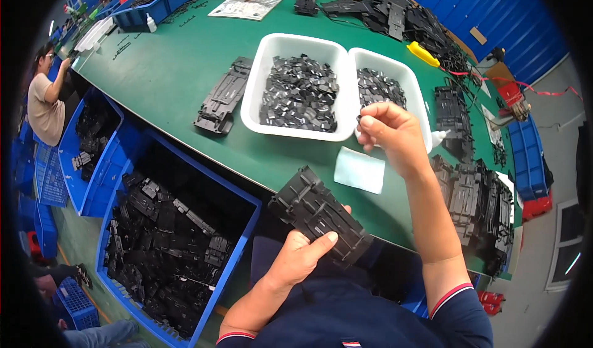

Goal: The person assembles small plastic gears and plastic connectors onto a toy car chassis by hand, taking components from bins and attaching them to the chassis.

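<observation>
A black moulded plastic chassis [318, 209] is gripped in my left hand [298, 258], thumb across its face, tilted over the table's near edge. My right hand [395, 135] is raised above the front of the right white tray [422, 104], its fingertips pinched on a small black piece [359, 118], mostly hidden by the fingers. Small black clip-like pieces [380, 87] lie in that tray. Beside it, the left white tray [248, 110] holds many more. A pale folded cloth [359, 170] rests on the table in front of the trays.
One black chassis [225, 94] lies left of the trays; several [472, 193] stand at right. Blue crates [238, 240] of black parts stand below left. A yellow-handled tool [423, 54] and black parts pile [395, 14] lie at the back. A person [46, 97] sits far left.
</observation>
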Demonstrator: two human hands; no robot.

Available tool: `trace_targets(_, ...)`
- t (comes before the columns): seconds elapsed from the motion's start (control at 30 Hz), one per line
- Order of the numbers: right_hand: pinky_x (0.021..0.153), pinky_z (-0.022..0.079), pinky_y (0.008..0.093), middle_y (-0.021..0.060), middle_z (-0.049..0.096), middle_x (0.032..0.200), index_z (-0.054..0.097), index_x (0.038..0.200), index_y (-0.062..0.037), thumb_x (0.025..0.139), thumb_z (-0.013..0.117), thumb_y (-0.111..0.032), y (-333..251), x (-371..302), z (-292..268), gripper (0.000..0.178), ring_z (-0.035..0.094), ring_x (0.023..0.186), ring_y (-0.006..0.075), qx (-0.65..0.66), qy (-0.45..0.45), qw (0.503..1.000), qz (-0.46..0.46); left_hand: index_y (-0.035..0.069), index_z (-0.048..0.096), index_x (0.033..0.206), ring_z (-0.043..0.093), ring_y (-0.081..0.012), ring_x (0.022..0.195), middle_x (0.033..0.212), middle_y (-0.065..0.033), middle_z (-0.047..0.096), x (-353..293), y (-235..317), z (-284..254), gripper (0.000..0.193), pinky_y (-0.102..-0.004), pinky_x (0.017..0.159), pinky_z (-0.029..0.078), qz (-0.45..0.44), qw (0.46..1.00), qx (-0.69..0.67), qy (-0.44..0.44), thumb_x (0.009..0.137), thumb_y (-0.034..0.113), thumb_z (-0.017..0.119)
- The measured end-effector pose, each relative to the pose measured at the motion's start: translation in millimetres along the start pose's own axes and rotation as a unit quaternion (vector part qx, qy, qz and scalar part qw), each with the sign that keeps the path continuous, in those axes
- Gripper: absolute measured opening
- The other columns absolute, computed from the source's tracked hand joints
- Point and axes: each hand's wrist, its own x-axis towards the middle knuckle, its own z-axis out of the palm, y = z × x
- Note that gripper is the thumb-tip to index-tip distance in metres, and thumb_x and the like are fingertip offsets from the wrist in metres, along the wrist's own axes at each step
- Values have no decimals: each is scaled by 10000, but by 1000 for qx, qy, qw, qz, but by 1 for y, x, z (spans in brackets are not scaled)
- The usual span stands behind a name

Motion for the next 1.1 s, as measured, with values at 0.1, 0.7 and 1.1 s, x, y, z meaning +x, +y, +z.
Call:
trace_targets(0.1, 597, 518, 242, 68, 642, 827, 624, 1021, -5, 879, 634, -100, 8, -30, -15, 172, 623, 697, 122, 76, 6, 996, 53, -32, 420, 1302, 471, -249, 1237, 1319, -185, 487, 9, 1, 9, 452, -382, 1037, 387, -10, 1000, -1, 7, 867, -9, 543)
trace_targets(0.7, 629, 490, 225, 43, 650, 831, 667, 990, 7, 842, 659, -78, 30, -79, -39, 171, 590, 709, 92, -11, 88, 989, 121, -36, 373, 1331, 502, -212, 1189, 1331, -161, 473, 47, -6, 14, 505, -354, 1016, 407, -9, 998, -37, 50, 858, -5, 547)
trace_targets(1.1, 566, 413, 190, -11, 633, 764, 683, 969, -14, 846, 641, -66, 48, -53, -17, 141, 515, 644, 29, -181, 92, 974, 96, -49, 348, 1355, 480, -188, 1199, 1330, -134, 468, 47, -5, 6, 528, -336, 1012, 391, -46, 997, -30, 52, 872, 27, 549)
